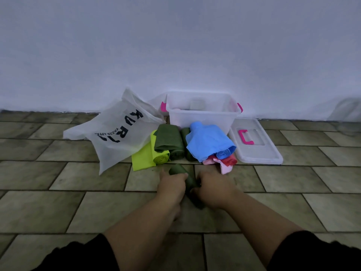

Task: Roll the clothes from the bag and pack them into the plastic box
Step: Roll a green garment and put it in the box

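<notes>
A tiled floor (58, 208) fills the lower frame. Centre left lies a white bag (117, 133); right of it the clear box (203, 114) stands open by the wall (175, 45), its lid (259, 151) flat further right. Rolled and loose clothes (207, 141) lie heaped before the box. Both forearms (136, 227) reach up from the bottom edge; left hand (172, 184) and right hand (213, 187), side by side, curl round a green roll (178, 170) just below the heap.
</notes>
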A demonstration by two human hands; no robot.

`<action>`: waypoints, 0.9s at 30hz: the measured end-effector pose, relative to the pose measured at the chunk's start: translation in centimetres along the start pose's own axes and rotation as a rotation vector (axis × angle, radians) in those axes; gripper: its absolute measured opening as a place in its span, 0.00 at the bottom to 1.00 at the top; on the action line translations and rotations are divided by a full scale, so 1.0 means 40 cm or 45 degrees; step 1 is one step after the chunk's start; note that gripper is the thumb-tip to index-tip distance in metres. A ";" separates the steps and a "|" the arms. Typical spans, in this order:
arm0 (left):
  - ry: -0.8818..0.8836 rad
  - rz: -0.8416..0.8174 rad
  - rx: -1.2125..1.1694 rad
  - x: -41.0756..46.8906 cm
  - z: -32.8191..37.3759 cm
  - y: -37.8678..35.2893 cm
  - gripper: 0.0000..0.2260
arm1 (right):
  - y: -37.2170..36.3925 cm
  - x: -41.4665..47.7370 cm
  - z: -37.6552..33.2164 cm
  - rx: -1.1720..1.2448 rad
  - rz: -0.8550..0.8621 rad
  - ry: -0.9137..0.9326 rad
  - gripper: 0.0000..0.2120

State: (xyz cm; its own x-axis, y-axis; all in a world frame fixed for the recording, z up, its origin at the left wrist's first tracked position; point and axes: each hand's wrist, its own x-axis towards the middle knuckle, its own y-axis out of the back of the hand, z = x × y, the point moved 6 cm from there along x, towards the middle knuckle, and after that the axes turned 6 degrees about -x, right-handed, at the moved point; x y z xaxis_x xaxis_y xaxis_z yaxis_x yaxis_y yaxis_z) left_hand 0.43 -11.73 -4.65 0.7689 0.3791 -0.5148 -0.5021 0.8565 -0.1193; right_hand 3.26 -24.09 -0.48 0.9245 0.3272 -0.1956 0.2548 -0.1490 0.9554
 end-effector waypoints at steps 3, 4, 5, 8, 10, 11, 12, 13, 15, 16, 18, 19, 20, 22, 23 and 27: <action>0.027 -0.015 -0.030 -0.013 -0.002 -0.005 0.33 | -0.027 -0.032 -0.002 0.394 -0.134 -0.072 0.10; 0.023 -0.015 -0.017 -0.015 -0.001 -0.005 0.30 | -0.036 -0.045 -0.003 0.520 -0.151 -0.084 0.10; 0.022 -0.012 0.004 -0.016 0.000 -0.003 0.27 | -0.045 -0.057 -0.005 0.617 -0.170 -0.085 0.10; 0.037 -0.055 -0.021 -0.023 0.000 -0.002 0.18 | -0.056 -0.085 -0.008 0.799 -0.196 -0.080 0.12; 0.030 -0.167 -0.143 -0.029 0.007 -0.014 0.17 | -0.053 -0.085 0.000 1.108 -0.229 -0.124 0.12; 0.020 -0.233 -0.222 -0.033 0.014 -0.022 0.19 | -0.050 -0.081 0.003 1.293 -0.264 -0.142 0.10; -0.006 -0.290 -0.274 -0.038 0.027 -0.030 0.21 | -0.043 -0.076 0.002 1.452 -0.302 -0.145 0.08; -0.056 -0.325 -0.273 -0.038 0.045 -0.035 0.23 | -0.031 -0.070 0.001 1.545 -0.324 -0.130 0.07; -0.201 -0.356 -0.112 -0.027 0.094 -0.050 0.28 | 0.001 -0.047 0.003 1.588 -0.334 -0.086 0.08; -0.267 -0.365 0.012 -0.019 0.125 -0.060 0.31 | 0.021 -0.032 0.005 1.590 -0.336 -0.073 0.08; -0.408 -0.368 0.271 0.010 0.202 -0.087 0.33 | 0.080 0.005 0.010 1.611 -0.331 -0.058 0.06; -0.492 -0.357 0.402 0.028 0.251 -0.101 0.32 | 0.119 0.029 0.015 1.635 -0.311 -0.054 0.07; -0.583 -0.343 0.513 0.046 0.304 -0.115 0.30 | 0.159 0.057 0.024 1.661 -0.276 -0.051 0.08; -0.753 -0.278 0.705 0.093 0.406 -0.141 0.29 | 0.248 0.119 0.043 1.725 -0.209 -0.018 0.07; -0.818 -0.223 0.835 0.121 0.448 -0.153 0.30 | 0.292 0.150 0.054 1.728 -0.163 -0.003 0.06; -0.749 -0.063 1.324 0.255 0.518 -0.191 0.37 | 0.429 0.326 0.128 1.666 0.171 -0.116 0.03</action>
State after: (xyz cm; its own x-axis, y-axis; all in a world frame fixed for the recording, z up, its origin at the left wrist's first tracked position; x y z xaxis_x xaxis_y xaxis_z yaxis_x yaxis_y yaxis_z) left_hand 20.32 -7.16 8.60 0.9778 0.2077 -0.0290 -0.1145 0.6446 0.7559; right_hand 21.15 -27.15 12.23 0.9665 0.1833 -0.1797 0.1967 -0.9786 0.0598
